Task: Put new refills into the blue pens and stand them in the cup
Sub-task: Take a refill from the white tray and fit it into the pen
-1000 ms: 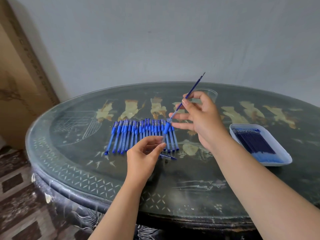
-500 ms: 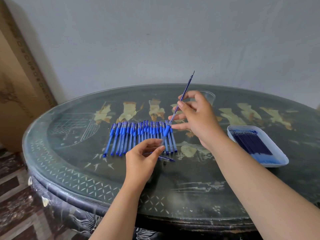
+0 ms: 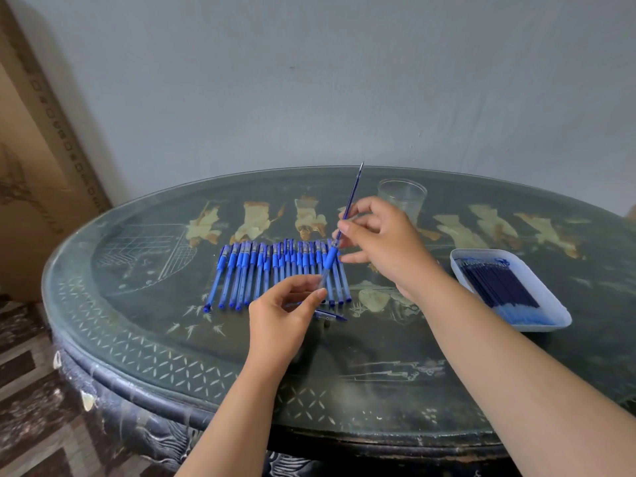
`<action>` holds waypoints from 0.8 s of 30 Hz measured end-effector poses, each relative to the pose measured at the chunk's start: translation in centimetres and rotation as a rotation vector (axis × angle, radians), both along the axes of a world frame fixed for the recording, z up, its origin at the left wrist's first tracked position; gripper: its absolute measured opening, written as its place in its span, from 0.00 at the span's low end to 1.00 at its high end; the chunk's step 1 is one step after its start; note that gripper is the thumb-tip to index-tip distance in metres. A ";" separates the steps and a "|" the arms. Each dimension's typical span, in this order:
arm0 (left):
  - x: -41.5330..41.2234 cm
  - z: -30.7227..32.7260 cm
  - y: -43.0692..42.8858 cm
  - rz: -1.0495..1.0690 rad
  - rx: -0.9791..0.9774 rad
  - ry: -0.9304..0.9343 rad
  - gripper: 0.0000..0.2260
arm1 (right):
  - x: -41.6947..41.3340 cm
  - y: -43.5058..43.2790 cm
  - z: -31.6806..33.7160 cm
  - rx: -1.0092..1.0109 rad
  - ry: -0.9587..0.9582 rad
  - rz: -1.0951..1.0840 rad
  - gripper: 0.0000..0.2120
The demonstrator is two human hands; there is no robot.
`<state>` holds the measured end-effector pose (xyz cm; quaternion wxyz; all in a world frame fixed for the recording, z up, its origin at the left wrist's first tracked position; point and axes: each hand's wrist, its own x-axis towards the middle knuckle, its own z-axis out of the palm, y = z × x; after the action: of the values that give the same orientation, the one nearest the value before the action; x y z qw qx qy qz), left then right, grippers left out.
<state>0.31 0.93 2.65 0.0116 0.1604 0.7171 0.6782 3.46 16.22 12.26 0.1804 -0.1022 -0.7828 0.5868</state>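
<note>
Head view. Left hand pinched the clear barrel of a blue-gripped plastic pen above the row of blue pens. Right hand pinched the thin dark-blue refill mid-shaft, other fingers spread. Judged light, slightly bendy; best held near the barrel mouth. Clear plastic cup stood empty.

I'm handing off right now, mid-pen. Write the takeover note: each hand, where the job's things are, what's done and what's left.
Left hand: pinching the lower end of the pen barrel.
Right hand: pinching the refill, which sticks up out of the barrel, tip upward, only partly in.
Row of blue pens lies on the table; a small loose pen part lies just right of the left hand.
Refills sit in the white tray on the right.
Clear cup stands behind the right hand, empty.
Done: no pen is in the cup.
Left: seat this refill, close the pen, stand it in the cup, then the row.
</note>
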 end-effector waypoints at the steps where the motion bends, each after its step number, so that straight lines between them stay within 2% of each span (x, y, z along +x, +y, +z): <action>1: 0.0 0.0 0.0 -0.001 0.001 -0.002 0.08 | 0.1 -0.1 -0.3 0.010 -0.026 0.011 0.03; 4: 0.0 0.1 0.0 0.000 0.004 -0.001 0.08 | 0.2 -0.3 -0.8 -0.019 -0.084 0.041 0.03; 10: 0.0 0.1 0.0 0.013 0.019 -0.014 0.08 | 0.3 -0.6 -1.2 0.047 -0.116 0.065 0.07; 16: 0.1 0.2 -0.1 0.016 0.036 -0.024 0.08 | 1.1 0.2 -1.5 0.073 -0.139 0.042 0.05; 20: 0.0 0.3 -0.2 0.011 0.044 -0.040 0.08 | 2.5 3.2 -1.9 0.188 -0.133 -0.169 0.04; 24: 0.0 0.2 -0.2 0.017 0.046 -0.049 0.08 | 4.4 7.7 -3.0 0.212 -0.125 -0.437 0.09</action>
<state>0.34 0.74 2.87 0.0195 0.1378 0.7022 0.6982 7.81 23.90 9.31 0.2641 -0.2856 -0.8088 0.4410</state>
